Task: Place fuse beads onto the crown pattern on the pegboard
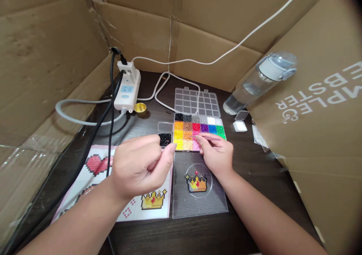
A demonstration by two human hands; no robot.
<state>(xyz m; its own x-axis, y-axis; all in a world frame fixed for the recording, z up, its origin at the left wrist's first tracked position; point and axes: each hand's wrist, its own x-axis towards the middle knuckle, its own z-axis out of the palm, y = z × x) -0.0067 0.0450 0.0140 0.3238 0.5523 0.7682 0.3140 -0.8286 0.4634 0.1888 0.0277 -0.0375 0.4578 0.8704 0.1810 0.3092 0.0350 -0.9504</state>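
Note:
My right hand (pixel 216 153) pinches pink tweezers (pixel 209 138), whose tips point left over the orange and pink compartments of the bead box (pixel 178 135). Raised above the pattern sheet (pixel 132 214), my left hand (pixel 143 162) is closed with the thumb against the curled fingers; what it holds, if anything, is hidden. A small box of black beads (pixel 165 139) lies just beyond it, lid open. Below the bead box, a clear pegboard (pixel 181 206) carries a bead crown (pixel 197 184) in yellow, orange and black with red beads. The sheet shows a printed crown and a heart.
At the back left stand a white power strip (pixel 126 93) with black cables and a gold cup (pixel 140 109). A water bottle (pixel 254 83) and a small white box (pixel 240 126) are at the right. Cardboard walls (pixel 203 36) surround the dark table (pixel 147 236).

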